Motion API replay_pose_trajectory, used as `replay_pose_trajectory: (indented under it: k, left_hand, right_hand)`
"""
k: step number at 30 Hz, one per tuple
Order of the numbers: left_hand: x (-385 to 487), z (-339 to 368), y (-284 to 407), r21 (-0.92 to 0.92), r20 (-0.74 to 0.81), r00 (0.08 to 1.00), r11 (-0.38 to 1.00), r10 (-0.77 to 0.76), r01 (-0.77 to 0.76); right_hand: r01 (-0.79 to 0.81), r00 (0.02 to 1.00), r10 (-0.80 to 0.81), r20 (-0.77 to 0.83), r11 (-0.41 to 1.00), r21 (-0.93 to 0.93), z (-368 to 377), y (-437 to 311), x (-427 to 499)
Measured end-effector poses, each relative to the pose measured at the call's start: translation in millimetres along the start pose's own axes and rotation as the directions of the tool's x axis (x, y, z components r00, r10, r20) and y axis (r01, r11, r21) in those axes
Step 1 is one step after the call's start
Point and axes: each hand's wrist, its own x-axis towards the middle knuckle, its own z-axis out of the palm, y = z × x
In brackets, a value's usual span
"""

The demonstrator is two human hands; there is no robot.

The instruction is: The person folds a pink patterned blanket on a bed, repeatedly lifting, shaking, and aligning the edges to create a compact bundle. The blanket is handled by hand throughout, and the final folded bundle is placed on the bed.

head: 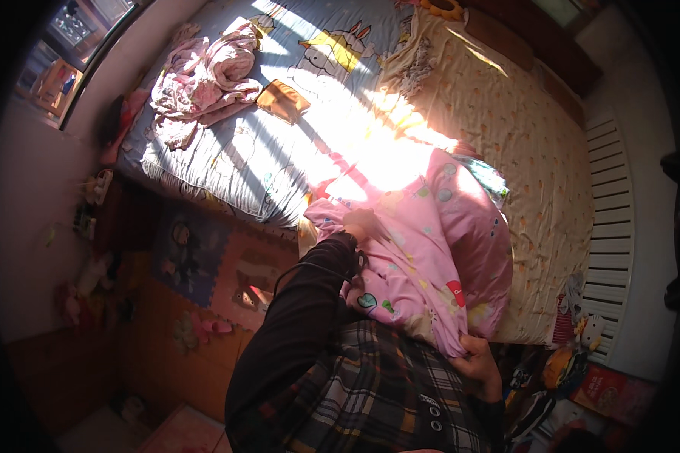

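Note:
A pink printed quilt or quilt cover (413,243) lies bunched at the near edge of the bed, over the seam of the blue and cream sheets. One hand, at the end of the dark sleeve from the left, is my left hand (362,222); it presses on or into the pink cloth, blurred, its fingers partly hidden. My right hand (477,362) grips the lower corner of the pink cloth close to my body. Strong sunlight washes out the cloth's far part. A folded light-green printed cloth (487,178) shows beyond it.
A crumpled pink floral blanket (204,85) and a brown cushion or folded cloth (283,102) lie on the blue sheet (221,164). A white radiator (606,226) stands right of the bed. Foam mats (249,272) and pink slippers (209,328) are on the floor.

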Motion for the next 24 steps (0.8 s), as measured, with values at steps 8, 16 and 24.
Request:
replay_pose_trajectory:
  k: [8, 16, 24]
  left_hand:
    - [2.9, 29.9, -82.1, -0.171, 0.018, 0.989, 0.975, 0.146, -0.141]
    - [-3.7, 38.4, -110.9, -0.041, -0.112, 0.921, 0.925, 0.372, -0.379]
    - [3.8, 19.2, -37.6, 0.103, -0.209, 0.853, 0.878, 0.478, -0.467]
  right_hand:
    - [-0.132, 0.991, 0.131, 0.021, 0.988, 0.077, -5.3, 2.1, -3.2]
    - [-0.096, 0.994, 0.095, 0.047, 0.995, 0.018, -11.6, 13.5, -1.9]
    - [-0.095, 0.995, 0.094, 0.033, 0.994, 0.046, -13.4, 3.2, -0.4]
